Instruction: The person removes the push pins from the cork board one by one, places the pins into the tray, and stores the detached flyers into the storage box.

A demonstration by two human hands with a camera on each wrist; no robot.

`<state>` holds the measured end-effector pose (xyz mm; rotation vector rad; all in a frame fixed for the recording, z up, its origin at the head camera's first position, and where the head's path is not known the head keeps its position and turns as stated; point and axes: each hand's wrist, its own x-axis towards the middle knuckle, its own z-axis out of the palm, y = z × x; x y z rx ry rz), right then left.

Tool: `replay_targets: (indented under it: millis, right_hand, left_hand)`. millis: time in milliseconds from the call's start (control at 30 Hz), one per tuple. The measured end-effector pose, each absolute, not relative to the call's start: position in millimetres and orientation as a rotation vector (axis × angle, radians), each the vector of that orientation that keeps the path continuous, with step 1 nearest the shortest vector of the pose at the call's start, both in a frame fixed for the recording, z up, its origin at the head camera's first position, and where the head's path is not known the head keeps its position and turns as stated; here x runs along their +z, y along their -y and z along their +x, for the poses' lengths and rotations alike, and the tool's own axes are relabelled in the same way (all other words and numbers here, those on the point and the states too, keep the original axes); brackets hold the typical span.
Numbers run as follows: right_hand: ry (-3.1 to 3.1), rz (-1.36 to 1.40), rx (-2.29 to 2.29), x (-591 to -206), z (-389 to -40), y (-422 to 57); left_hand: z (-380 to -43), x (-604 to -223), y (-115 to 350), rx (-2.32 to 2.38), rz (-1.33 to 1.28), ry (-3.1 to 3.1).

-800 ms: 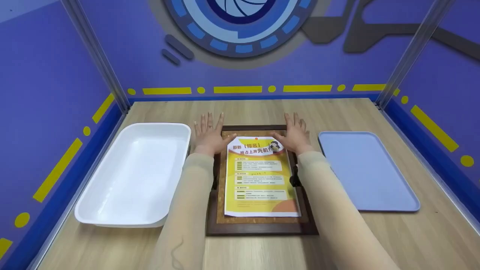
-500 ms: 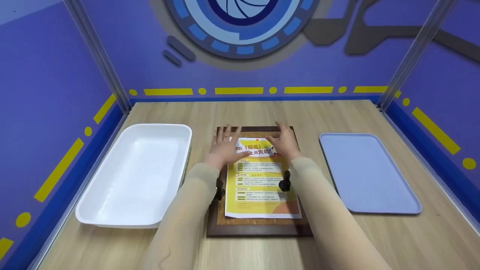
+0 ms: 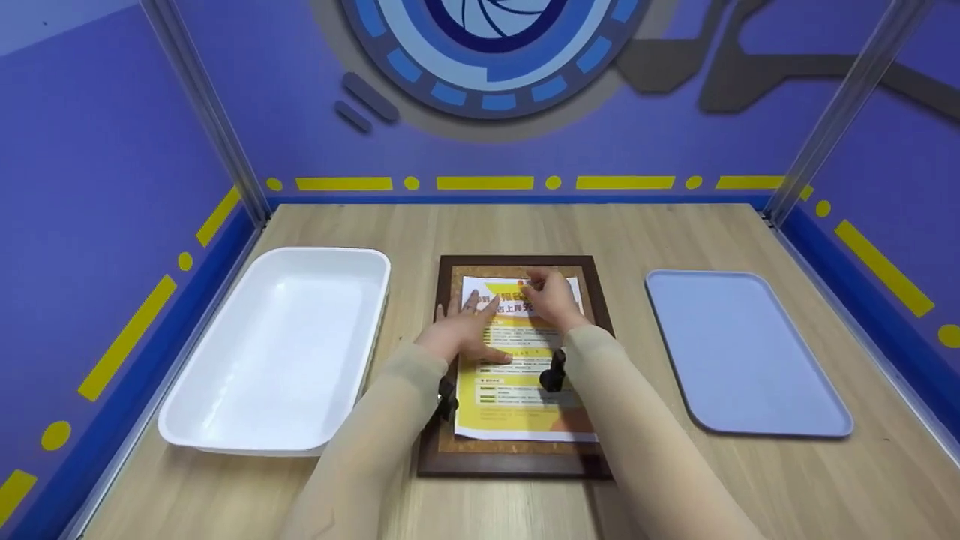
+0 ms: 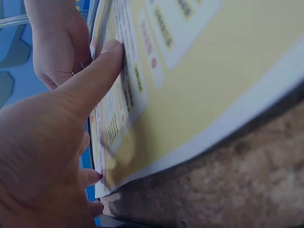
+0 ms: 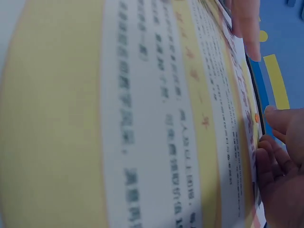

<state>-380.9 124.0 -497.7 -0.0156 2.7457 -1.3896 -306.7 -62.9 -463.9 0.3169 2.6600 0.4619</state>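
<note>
A yellow-and-white printed sheet (image 3: pixel 517 420) lies on a cork board with a dark brown frame (image 3: pixel 517 466). My left hand (image 3: pixel 465 330) lies with spread fingers over the sheet's upper left; in the left wrist view its thumb (image 4: pixel 95 78) stretches across the print. At the top middle of the sheet is a small orange-red push pin (image 5: pixel 257 118). Beside it is my right hand (image 3: pixel 553 296), thumb and fingers bent and somewhat apart. The right wrist view shows the pin just off those fingertips.
A deep white tub (image 3: pixel 277 352) stands left of the board, close to the left forearm. To the right lies a flat blue-grey tray (image 3: pixel 750 360). Purple-blue panels (image 3: pixel 480 157) wall the wooden table (image 3: pixel 622 232) at the back and sides.
Both hands have come inward and nearer from the board's upper corners. The left now lies over the sheet; the right has bent its fingers beside the pin. The board stays in place.
</note>
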Motion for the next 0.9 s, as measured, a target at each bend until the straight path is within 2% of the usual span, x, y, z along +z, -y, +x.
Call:
replay_targets:
  millis: [333,900]
  right_hand:
    - [-2.847,-0.081,-1.126,-503,-385,-119]
    - [-2.949,0.027,-1.211,-503,-385,-112]
  left_hand:
    - [-306,-464,64,0.449,0.319,-2.66]
    - [-305,-465,63,0.459,0.325,-2.669]
